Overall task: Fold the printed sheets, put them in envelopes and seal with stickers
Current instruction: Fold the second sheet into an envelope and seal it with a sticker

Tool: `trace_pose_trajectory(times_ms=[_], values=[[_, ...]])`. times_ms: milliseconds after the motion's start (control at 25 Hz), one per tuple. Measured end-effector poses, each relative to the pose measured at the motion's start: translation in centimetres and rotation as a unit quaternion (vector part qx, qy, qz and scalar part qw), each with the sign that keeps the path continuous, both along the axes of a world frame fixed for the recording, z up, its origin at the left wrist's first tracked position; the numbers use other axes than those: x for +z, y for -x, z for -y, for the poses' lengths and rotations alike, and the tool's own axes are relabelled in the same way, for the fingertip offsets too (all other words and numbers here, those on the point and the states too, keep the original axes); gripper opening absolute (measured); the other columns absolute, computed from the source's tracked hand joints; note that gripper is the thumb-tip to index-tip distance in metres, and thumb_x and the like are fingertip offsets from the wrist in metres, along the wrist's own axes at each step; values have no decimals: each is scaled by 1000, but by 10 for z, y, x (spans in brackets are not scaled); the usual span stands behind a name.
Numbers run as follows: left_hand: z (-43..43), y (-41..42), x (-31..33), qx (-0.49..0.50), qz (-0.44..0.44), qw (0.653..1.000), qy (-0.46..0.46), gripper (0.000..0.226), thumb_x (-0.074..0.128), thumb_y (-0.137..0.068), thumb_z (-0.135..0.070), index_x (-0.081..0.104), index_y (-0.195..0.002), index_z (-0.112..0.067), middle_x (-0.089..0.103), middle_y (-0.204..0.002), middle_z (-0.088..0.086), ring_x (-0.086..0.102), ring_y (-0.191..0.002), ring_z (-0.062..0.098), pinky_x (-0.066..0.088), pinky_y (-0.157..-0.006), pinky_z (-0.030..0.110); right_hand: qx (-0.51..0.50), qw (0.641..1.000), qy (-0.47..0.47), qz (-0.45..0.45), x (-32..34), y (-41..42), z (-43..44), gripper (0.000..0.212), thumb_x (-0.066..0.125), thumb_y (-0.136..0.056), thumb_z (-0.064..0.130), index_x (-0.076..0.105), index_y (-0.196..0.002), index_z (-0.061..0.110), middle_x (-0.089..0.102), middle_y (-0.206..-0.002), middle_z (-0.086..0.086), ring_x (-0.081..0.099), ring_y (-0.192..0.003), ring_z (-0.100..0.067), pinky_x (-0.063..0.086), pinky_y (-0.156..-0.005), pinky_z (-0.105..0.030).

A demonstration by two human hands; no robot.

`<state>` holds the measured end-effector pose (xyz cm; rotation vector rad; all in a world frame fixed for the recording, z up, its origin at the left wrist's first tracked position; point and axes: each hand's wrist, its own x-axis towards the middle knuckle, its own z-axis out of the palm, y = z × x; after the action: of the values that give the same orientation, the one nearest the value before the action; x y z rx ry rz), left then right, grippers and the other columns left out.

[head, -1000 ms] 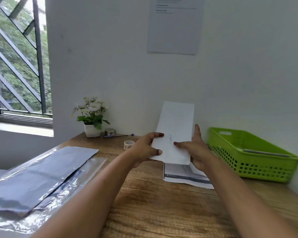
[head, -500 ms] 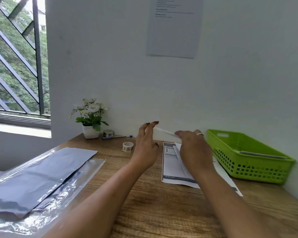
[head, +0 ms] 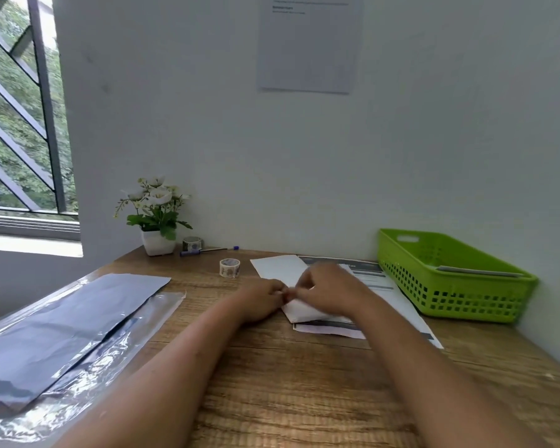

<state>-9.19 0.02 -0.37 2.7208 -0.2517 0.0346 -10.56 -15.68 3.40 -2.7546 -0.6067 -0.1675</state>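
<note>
A white envelope lies flat on the wooden desk, partly over the printed sheets. My left hand and my right hand meet at the envelope's near left edge, and the curled fingertips of both pinch it there. The hands hide the envelope's near half. A roll of stickers stands just left of the envelope, apart from both hands.
A green basket holding a flat item stands at the right against the wall. A clear plastic pack of grey envelopes lies at the left. A potted flower, a second roll and a pen sit at the back.
The envelope, held upright a second ago, has been tipped forward and laid down on the printed sheets. Both hands came down with it and now meet at its near edge.
</note>
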Motion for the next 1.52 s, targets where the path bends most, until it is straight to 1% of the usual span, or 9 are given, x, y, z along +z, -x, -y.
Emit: trace_pose_trajectory(times_ms=[200,400,520,680,840,1040,1120,1240,1520], values=[[11,-14,10,12,-135,984,-118,103,47,-69,-82,16,-149,-25,19,-157,4,27,-141,28,24,-115,46,-232,955,178,40,6,-34,60,36,51,-93,32,58,-122,11,58,-128,-7,57,-114,-25,46,-84,-31],[22,-22,15,-4,-149,974,-172,116,48,-63,-86,10,-150,-20,14,-158,6,25,-142,29,24,-114,44,-202,966,150,-50,-20,-54,67,59,49,-88,52,54,-129,10,54,-135,-10,55,-118,-25,45,-89,-31],[18,-19,2,-33,-77,984,-160,108,41,-70,-84,12,-150,-18,13,-158,6,17,-144,27,19,-116,47,-197,970,109,-89,-16,-55,69,56,58,-83,54,58,-115,7,62,-117,-10,58,-88,-21,42,-62,-27],[20,-14,-2,-94,-34,988,-121,84,40,-84,-70,18,-150,-23,14,-159,-2,12,-145,17,12,-117,42,-219,966,-18,-137,-15,-53,68,32,67,-82,33,49,-67,12,53,-59,-5,48,-47,-17,37,-41,-22],[21,-9,0,-121,27,985,-120,72,43,-84,-69,30,-144,-32,27,-154,-9,22,-142,13,14,-116,41,-205,962,-102,-150,-17,-55,70,23,72,-76,14,66,-95,2,48,-54,-6,42,-46,-16,33,-45,-21],[33,0,3,-175,92,977,-77,47,51,-89,-50,47,-131,-30,46,-141,-10,36,-131,10,28,-109,32,-183,959,-141,-164,-16,-54,70,28,62,-81,2,69,-107,10,56,-70,-5,47,-57,-14,39,-52,-22],[37,2,2,-185,124,972,-78,35,51,-90,-44,54,-122,-31,52,-133,-10,41,-124,9,34,-105,31,-191,975,-30,-107,-22,-58,68,32,64,-81,27,66,-110,14,66,-100,-6,61,-86,-21,50,-73,-26],[38,3,3,-168,164,967,-98,26,50,-90,-41,57,-113,-31,57,-123,-10,44,-117,10,41,-97,32,-233,968,59,-74,-28,-58,66,65,54,-77,59,55,-124,14,55,-131,-9,53,-118,-30,47,-95,-38],[39,-2,3,-161,140,971,-111,24,53,-90,-45,60,-106,-28,59,-117,-7,48,-102,9,40,-84,26,-219,971,28,-91,-28,-64,57,60,66,-78,47,51,-124,10,54,-131,-9,54,-117,-27,48,-91,-33]])
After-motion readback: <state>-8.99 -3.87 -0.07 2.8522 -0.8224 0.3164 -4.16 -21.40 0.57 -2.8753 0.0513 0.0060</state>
